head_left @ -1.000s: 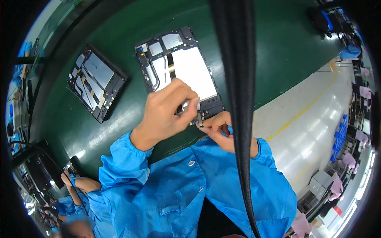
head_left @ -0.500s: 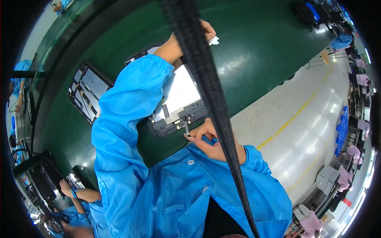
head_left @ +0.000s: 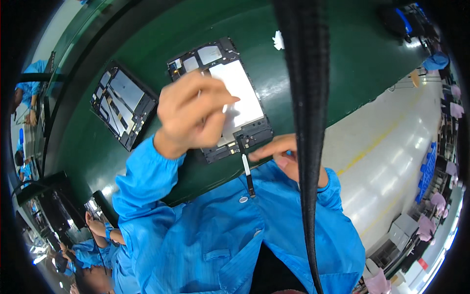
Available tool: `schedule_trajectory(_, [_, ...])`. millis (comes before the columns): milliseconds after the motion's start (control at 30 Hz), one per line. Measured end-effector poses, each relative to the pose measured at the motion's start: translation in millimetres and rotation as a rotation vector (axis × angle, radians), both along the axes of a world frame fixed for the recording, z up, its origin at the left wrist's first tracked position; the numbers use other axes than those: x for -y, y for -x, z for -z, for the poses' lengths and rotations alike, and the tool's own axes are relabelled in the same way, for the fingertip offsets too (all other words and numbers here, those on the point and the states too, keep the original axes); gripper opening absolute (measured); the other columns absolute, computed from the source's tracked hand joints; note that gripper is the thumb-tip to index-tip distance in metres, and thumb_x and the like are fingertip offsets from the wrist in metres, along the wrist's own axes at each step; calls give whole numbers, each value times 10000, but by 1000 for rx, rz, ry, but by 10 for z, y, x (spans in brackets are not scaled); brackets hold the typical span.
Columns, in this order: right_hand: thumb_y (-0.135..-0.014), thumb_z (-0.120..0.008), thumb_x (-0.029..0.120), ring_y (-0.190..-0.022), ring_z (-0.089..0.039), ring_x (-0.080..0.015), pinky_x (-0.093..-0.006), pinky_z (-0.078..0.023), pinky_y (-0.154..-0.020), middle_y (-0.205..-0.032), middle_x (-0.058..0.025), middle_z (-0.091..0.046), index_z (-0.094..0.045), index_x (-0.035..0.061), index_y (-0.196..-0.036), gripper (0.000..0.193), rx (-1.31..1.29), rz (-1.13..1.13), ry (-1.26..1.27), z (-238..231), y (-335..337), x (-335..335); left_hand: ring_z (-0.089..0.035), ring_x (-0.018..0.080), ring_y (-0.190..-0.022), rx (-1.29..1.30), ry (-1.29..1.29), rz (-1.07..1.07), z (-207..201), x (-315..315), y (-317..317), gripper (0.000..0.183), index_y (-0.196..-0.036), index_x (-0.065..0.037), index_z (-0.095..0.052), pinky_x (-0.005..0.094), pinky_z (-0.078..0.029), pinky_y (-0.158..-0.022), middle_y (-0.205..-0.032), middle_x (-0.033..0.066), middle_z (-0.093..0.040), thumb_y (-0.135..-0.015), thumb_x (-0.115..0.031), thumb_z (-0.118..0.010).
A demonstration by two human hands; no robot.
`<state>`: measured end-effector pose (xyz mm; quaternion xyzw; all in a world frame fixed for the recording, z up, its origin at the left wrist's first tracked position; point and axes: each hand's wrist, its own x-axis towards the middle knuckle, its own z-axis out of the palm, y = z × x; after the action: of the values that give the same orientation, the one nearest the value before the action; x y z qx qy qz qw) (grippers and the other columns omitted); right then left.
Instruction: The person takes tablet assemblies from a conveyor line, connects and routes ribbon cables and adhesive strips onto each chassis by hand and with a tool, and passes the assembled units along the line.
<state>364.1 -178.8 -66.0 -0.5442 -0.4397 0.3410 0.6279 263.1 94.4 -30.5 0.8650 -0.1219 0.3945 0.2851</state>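
Observation:
Two bare hands in blue sleeves are over an opened tablet-like device [head_left: 240, 98], with a bright silver plate and black frame. My left hand [head_left: 191, 112] is raised above its left side, slightly blurred, with fingers loosely curled and nothing visible in them. At the device's near edge, a black-and-white ribbon cable [head_left: 246, 167] extends toward me, its dark end in front of my jacket. My right hand [head_left: 284, 154] stretches its index finger beside the cable; whether it touches cannot be told. A black strap partly hides this hand. A crumpled white scrap [head_left: 278, 40] lies farther back.
A second opened device [head_left: 123, 104] lies to the left on the green table [head_left: 196, 183]. The table's right edge borders a pale floor [head_left: 362, 132] with a yellow line. At the lower left, a co-worker's hand [head_left: 95, 226] shows. Dark equipment [head_left: 401, 22] stands at the far right.
My left hand has let go of the white scrap and come back over the device. My right fingers have released the ribbon cable, which now extends straighter toward me.

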Motion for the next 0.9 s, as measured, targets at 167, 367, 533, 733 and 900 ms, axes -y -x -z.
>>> schedule_trajectory(167, [-857, -740, -74, -584, -515, -75, -296, -348, -528, -851, -15, -737, -850, 106, -1269, 462, 186, 19, 236, -168, -169, -252, -633, 218, -633, -41, -79, 60, 352, 140, 662, 411, -1029, -42, -850, 343, -475, -530, -939, 85, -755, -634, -26, -733])
schedule_trajectory(367, [-823, -785, -45, -773, -620, -200, -367, -501, -658, -1119, -69, -660, -824, 170, -1291, 517, 493, -159, 189, -190, -315, -460, -586, 211, -621, -149, -80, 121, 485, 301, 701, 408, -1004, -25, -835, 355, -462, -521, -950, 76, -756, -616, -109, -740])
schedule_trajectory(533, [-798, -894, 43, -793, -650, -234, -390, -539, -688, -1065, -55, -625, -854, 198, -1227, 458, 645, -223, 191, -165, -274, -398, -570, 190, -633, -108, -114, 139, 591, 320, 688, 372, -957, -29, -817, 339, -469, -528, -932, 62, -737, -609, -132, -736])
schedule_trajectory(733, [-791, -911, 11, -749, -673, -216, -350, -535, -648, -902, -40, -669, -886, 92, -1053, 275, 640, -56, -45, -63, -202, -497, -591, 187, -667, -141, -177, 169, 600, 333, 699, 394, -984, -39, -827, 326, -488, -554, -927, 42, -719, -608, -121, -743])
schedule_trajectory(900, [-863, -857, -16, -735, -674, -180, -317, -517, -633, -871, -69, -710, -881, 58, -1080, 230, 472, 2, 36, 4, -271, -648, -591, 190, -664, -148, -187, 148, 591, 391, 673, 440, -1042, -40, -847, 328, -508, -563, -896, 36, -694, -623, -137, -754])
